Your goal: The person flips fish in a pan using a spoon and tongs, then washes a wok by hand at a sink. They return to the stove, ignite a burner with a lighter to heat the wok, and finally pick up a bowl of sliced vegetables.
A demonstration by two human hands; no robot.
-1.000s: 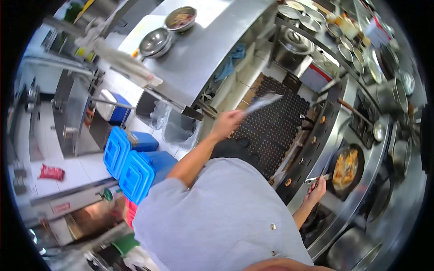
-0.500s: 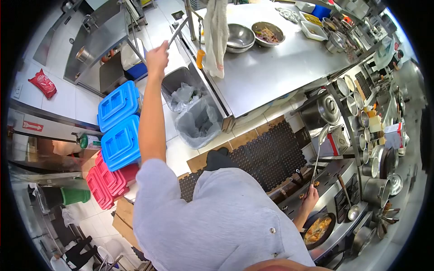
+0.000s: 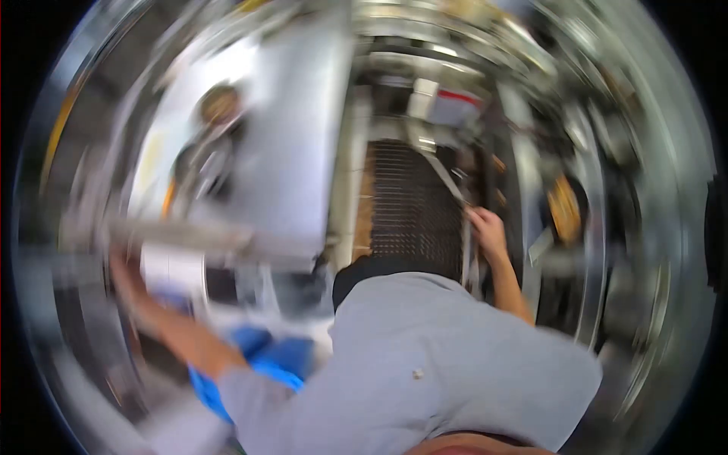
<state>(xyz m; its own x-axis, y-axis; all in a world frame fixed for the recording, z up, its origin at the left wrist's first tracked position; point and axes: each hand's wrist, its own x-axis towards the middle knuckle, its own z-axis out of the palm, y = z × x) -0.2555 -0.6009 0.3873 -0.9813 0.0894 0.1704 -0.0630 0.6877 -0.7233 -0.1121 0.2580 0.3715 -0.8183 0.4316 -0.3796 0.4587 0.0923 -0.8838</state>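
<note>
My right hand is closed around the handle of a long-handled metal spoon, whose head points away from me over the dark floor mat. To the right of that hand, a frying pan with orange-yellow food sits on the stove. My left hand is stretched far out to the left, near the end of the steel table. Motion smears its fingers, so what it holds, if anything, cannot be made out.
On the table are a bowl of food and a blurred metal bowl. Blue lidded bins and a grey waste bin stand at lower left. A perforated black mat covers the aisle floor. A red-and-white box is ahead.
My view and body have turned right, blurring the surroundings. The table now lies to the left and the aisle ahead. My left arm now reaches out left; my right hand still holds the spoon.
</note>
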